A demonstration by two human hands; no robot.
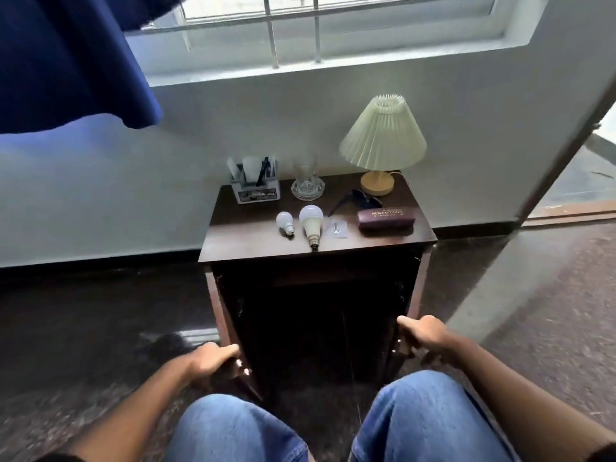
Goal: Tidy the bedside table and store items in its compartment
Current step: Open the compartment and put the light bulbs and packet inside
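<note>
A dark wooden bedside table [246,241] stands under the window. Its two lower doors are swung open and the compartment [316,315] behind them is dark. My left hand [210,360] grips the left door [224,315]. My right hand [423,333] grips the right door [405,353]. On the top lie a small bulb [285,222], a bigger bulb [311,224], a small clear packet [338,227], a maroon glasses case [385,219] and dark sunglasses [360,199].
At the back of the top stand a white organiser with pens [255,188], a glass on a crystal dish [307,183] and a pleated lamp [383,141]. A blue curtain [66,61] hangs upper left. My knees in jeans [426,421] are just in front of the table.
</note>
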